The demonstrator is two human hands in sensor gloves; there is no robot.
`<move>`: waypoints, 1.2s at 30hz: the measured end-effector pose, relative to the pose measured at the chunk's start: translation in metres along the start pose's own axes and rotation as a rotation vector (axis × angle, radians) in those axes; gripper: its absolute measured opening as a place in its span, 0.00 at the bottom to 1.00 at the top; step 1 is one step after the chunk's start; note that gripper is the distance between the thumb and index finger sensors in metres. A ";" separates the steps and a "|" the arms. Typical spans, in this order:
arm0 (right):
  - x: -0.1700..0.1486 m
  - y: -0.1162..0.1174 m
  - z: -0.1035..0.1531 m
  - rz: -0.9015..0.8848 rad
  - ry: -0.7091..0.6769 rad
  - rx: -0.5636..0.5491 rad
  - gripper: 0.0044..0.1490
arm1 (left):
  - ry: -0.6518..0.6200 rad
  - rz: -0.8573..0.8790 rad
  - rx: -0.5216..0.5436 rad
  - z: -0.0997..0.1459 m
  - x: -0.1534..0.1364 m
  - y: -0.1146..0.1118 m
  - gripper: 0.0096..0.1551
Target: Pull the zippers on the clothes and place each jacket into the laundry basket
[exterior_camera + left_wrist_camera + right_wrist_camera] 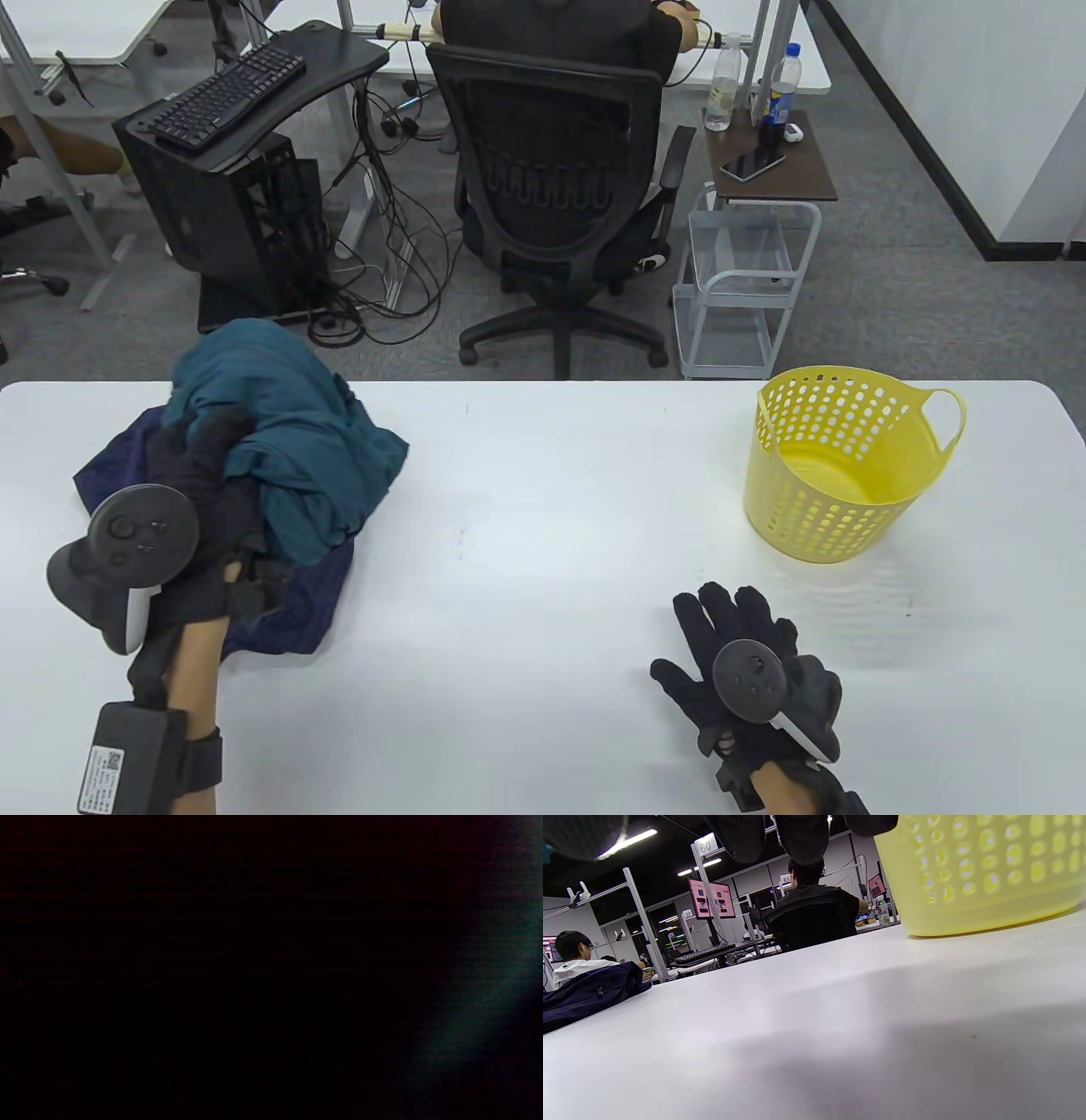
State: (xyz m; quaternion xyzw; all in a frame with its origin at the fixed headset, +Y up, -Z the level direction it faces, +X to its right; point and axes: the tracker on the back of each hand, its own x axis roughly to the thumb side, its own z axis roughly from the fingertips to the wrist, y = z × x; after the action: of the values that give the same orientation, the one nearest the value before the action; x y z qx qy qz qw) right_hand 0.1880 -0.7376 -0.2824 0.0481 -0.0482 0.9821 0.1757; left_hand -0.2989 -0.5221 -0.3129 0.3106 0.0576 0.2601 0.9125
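A teal jacket (297,424) lies bunched on top of a dark navy jacket (297,607) at the table's left. My left hand (208,475) has its fingers curled into the teal fabric and grips it. The left wrist view is almost black, with only a faint teal streak of cloth (488,1001) at the right. My right hand (730,637) rests flat on the white table (543,526), fingers spread, holding nothing, just in front of the yellow laundry basket (836,463). The basket is empty. In the right wrist view the basket (980,870) stands close and the navy jacket (585,993) lies far left.
Beyond the table's far edge stand a black office chair (560,204) with a person seated, a desk with a keyboard (229,85), and a small white cart (751,280) with bottles.
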 end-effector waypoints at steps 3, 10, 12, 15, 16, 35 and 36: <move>-0.003 -0.002 0.000 -0.012 0.011 -0.007 0.52 | -0.088 0.076 -0.084 0.018 0.038 -0.011 0.28; -0.014 -0.007 -0.001 -0.022 0.063 -0.029 0.52 | -0.258 0.053 -0.321 0.086 0.098 -0.088 0.29; -0.019 -0.009 -0.001 -0.022 0.103 -0.056 0.49 | -0.293 -0.020 -0.397 0.109 0.102 -0.122 0.29; -0.027 -0.009 -0.003 -0.017 0.144 -0.055 0.47 | -0.336 -0.189 -0.548 0.151 0.096 -0.186 0.30; -0.029 -0.008 -0.003 -0.033 0.147 -0.051 0.47 | -0.345 -0.259 -0.617 0.167 0.091 -0.209 0.30; 0.005 0.017 -0.001 -0.277 0.220 0.146 0.57 | -0.046 0.134 -0.672 0.138 0.005 -0.137 0.36; 0.008 0.021 0.000 -0.334 0.231 0.203 0.62 | -0.007 0.098 -0.646 0.135 -0.005 -0.134 0.33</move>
State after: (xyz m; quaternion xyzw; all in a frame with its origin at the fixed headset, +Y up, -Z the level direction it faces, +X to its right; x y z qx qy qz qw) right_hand 0.1729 -0.7543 -0.2832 -0.0400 0.0801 0.9381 0.3346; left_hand -0.2085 -0.6866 -0.2852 0.0081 -0.0460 0.3075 0.9504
